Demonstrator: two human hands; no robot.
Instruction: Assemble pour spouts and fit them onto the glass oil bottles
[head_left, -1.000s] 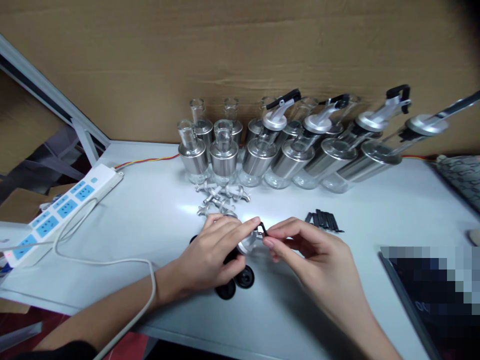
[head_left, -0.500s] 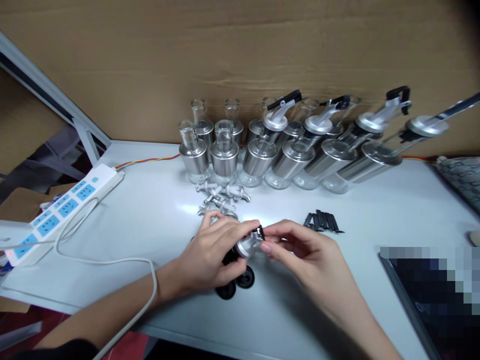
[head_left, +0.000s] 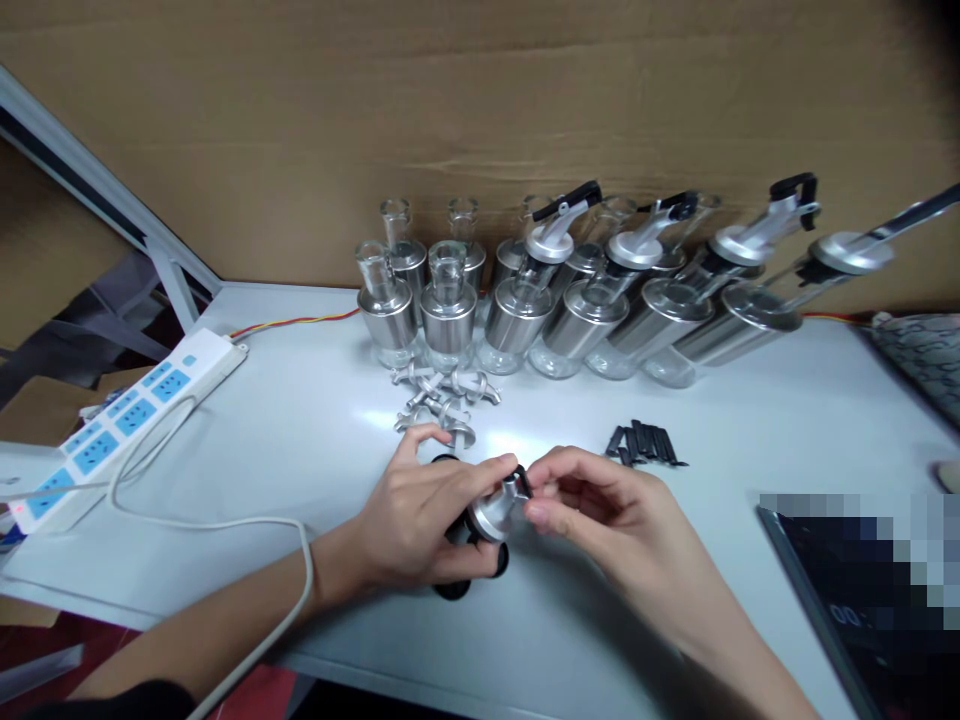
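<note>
Closed around a silver bottle pourer (head_left: 491,516) is my left hand (head_left: 420,515), its index finger pressing near the small black lever (head_left: 521,484) at the spout. The fingertips of my right hand (head_left: 611,505) pinch at that lever end from the right; whether they grip the lever or a smaller part is hidden. Black round stopper pieces (head_left: 453,590) lie beneath my left hand, partly covered by it. Just beyond it is a pile of loose silver pourer tops (head_left: 448,392). Several slim black levers (head_left: 646,442) lie grouped to the right, past my right hand.
Glass bottles with steel sleeves (head_left: 450,318) stand in two rows along the cardboard wall (head_left: 480,90); several carry pourers. A white power strip (head_left: 127,430) lies left, its cable (head_left: 300,560) crossing over my left forearm. A dark-screened device (head_left: 832,600) sits at right.
Both hands have shifted slightly toward me with the pourer, which has tilted a little. More of the black round piece behind my left hand shows.
</note>
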